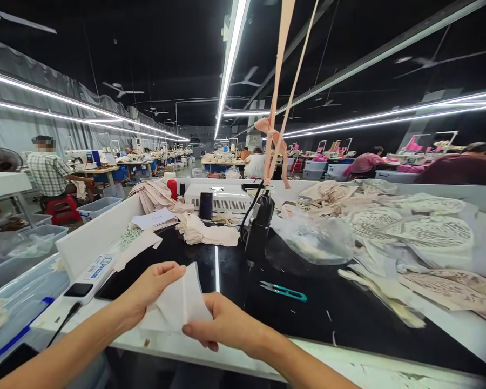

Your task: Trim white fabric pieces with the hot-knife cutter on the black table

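My bare left hand pinches the upper edge of a thin, white fabric piece above the near side of a glossy black tabletop. My bare right hand grips its lower right; light, even tension should best flatten its creases.

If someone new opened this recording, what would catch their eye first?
The white fabric piece, held between the left hand and right hand over the near edge of the black work surface. Next, the knotted peach fabric strips hanging from above, near the middle. Then the teal-handled thread snips lying on the black, right of centre.
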`<state>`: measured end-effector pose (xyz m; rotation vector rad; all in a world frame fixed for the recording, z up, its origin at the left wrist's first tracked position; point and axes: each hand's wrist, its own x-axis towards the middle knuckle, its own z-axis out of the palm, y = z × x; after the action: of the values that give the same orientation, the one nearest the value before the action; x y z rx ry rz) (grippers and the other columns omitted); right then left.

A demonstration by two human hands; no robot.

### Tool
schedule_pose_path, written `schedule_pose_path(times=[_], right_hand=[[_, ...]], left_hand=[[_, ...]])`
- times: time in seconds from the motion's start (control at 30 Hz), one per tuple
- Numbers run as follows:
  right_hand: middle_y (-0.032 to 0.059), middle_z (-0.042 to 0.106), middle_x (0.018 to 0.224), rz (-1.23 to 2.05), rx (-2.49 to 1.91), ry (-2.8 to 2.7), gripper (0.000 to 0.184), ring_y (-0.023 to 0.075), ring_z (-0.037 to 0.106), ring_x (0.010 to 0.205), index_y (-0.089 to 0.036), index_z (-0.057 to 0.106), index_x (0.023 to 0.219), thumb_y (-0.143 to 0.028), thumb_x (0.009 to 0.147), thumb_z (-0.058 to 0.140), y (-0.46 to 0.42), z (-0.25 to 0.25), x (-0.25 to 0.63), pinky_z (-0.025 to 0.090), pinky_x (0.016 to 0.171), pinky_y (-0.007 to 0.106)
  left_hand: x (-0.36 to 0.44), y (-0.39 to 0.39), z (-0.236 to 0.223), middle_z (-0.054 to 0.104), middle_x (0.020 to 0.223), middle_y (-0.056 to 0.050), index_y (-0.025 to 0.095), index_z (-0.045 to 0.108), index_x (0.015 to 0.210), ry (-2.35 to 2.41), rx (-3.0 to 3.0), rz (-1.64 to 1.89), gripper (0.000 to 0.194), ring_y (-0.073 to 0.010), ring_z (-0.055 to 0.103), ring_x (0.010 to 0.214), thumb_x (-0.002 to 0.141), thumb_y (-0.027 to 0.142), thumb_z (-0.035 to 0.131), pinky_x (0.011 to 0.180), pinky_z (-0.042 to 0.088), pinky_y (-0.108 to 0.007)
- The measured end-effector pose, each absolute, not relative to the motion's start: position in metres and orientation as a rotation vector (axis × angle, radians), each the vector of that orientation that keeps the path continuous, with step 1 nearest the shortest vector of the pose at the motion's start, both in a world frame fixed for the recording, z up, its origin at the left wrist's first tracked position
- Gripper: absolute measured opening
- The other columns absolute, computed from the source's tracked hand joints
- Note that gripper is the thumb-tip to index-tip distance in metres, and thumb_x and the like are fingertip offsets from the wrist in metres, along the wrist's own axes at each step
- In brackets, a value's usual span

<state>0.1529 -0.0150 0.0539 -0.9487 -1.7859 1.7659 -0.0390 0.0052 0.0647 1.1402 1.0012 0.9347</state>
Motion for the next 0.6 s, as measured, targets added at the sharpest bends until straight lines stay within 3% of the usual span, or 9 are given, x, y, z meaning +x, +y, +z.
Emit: schedule_pose_path(times=[0.33, 0.6], right_hand=[[-0.006, 0.052, 0.055, 1.763, -0.979, -1.835, 0.015, 0.0047, 0.043, 0.045, -0.015, 0.059, 0.072, -0.026, 0.068, 0.067, -0.003, 0.042, 0.146, 0.033, 0.039, 0.014], [-0.0069, 0.054, 0.057, 1.717, -1.063, -1.835, 0.014, 0.0037, 0.043, 0.042, -0.017, 0.055, 0.073, -0.027, 0.073, 0.065, 0.009, 0.039, 0.148, 0.031, 0.037, 0.014]], left_hand=[[-0.05, 0.01, 0.06, 0.041, 0.059, 0.007, 0.018, 0.044, 0.065, 1.079, 1.229, 0.933, 0.059, -0.0076, 0.032, 0.053, 0.063, 0.066, 0.08, 0.051, 0.025, -0.02], [-0.046, 0.038, 0.044, 0.042, 0.058, 0.006, 0.018, 0.048, 0.065, 1.133, 1.323, 0.906, 0.06, -0.0091, 0.035, 0.051, 0.063, 0.073, 0.073, 0.049, 0.026, -0.021]])
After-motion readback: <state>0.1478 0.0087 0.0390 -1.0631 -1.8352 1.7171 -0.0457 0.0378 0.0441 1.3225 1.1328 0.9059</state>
